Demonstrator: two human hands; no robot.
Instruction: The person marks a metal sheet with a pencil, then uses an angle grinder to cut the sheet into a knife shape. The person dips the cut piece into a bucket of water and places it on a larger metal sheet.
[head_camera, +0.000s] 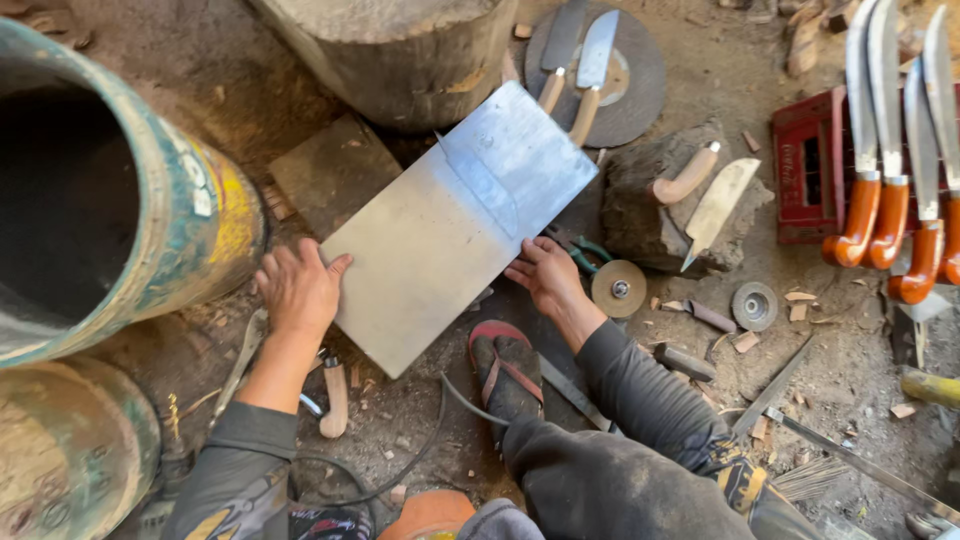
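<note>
Sheet: the flat rectangular metal sheet (440, 235) lies tilted on the dirt floor in front of you, dull grey with a brighter, scuffed upper corner.
Blade blank: a slim, pointed steel piece (482, 185) rests on the sheet's shiny part.
Left hand: your left hand (297, 290) lies flat on the sheet's lower left edge, fingers spread and pressing, not curled round anything.
Right hand: your right hand (545, 277) grips the sheet's right edge, fingers bent over it.
Drum: a battered, paint-streaked drum (190, 215) lies on its side just left of your left hand.
Sandal: your sandalled foot (505, 365) sits just below the sheet.
Discs: a small round grinding disc (618, 289) lies beside your right hand.
Knives: curved blades with glossy orange handles (890, 215) stand at far right.
</note>
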